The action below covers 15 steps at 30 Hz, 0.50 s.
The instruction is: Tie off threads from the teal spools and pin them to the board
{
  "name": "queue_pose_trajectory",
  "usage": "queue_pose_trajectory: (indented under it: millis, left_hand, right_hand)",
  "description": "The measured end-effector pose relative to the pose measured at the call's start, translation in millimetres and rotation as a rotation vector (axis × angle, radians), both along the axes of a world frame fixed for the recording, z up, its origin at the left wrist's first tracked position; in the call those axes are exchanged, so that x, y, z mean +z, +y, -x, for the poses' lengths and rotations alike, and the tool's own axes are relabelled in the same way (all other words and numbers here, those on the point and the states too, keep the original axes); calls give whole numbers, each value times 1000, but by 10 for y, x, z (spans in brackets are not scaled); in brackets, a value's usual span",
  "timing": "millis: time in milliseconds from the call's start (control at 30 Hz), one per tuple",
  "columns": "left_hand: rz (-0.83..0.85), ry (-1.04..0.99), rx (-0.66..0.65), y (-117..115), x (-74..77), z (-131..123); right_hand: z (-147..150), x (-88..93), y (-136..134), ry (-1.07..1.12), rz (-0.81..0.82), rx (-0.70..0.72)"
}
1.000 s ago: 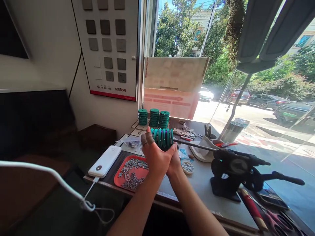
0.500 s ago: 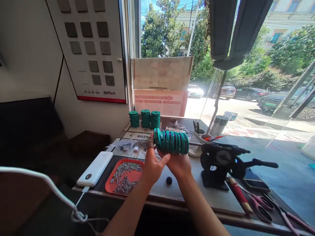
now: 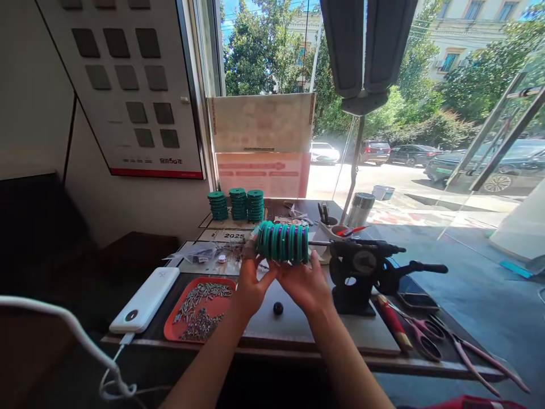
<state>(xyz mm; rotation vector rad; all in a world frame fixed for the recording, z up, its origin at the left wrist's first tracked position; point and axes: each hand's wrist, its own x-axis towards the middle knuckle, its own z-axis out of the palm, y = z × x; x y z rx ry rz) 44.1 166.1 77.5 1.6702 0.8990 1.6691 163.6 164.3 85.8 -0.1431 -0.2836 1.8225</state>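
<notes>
A row of green spools (image 3: 283, 242) sits side by side on the metal rod (image 3: 319, 243) of a black hand-cranked winder (image 3: 361, 267). Around the left end of the row, the fingers of my left hand (image 3: 252, 287) are closed, partly hidden behind the spools. My right hand (image 3: 304, 284) cups the row from below, palm up, its thumb sticking up near the right end; its fingertips are hidden under the spools. Beneath my hands a small black knob (image 3: 278, 308) lies on the grey board (image 3: 259, 328).
On the left are a red tray (image 3: 170, 326) of small metal parts and a white power bank (image 3: 145, 301) with a cable. Stacked green spools (image 3: 238, 204) stand behind. To the right lie a red-handled tool (image 3: 394, 321), scissors (image 3: 426, 341), pliers (image 3: 472, 358) and a phone (image 3: 419, 301).
The view has swung slightly right, shifting everything leftward. My right hand has loosened beneath the spools, its thumb now showing at the right. My left hand keeps its hold on the left end.
</notes>
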Motion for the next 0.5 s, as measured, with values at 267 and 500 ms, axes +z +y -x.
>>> queue_pose_trajectory:
  millis: [267,500]
  left_hand:
    - [125,55,-159,-125,11,-303]
    - [147,69,-243,-46,113,-509]
  right_hand:
    - [-341,-220,-859,-507,21,-8]
    - [-2324,-375,-699,-1991,251,-1013]
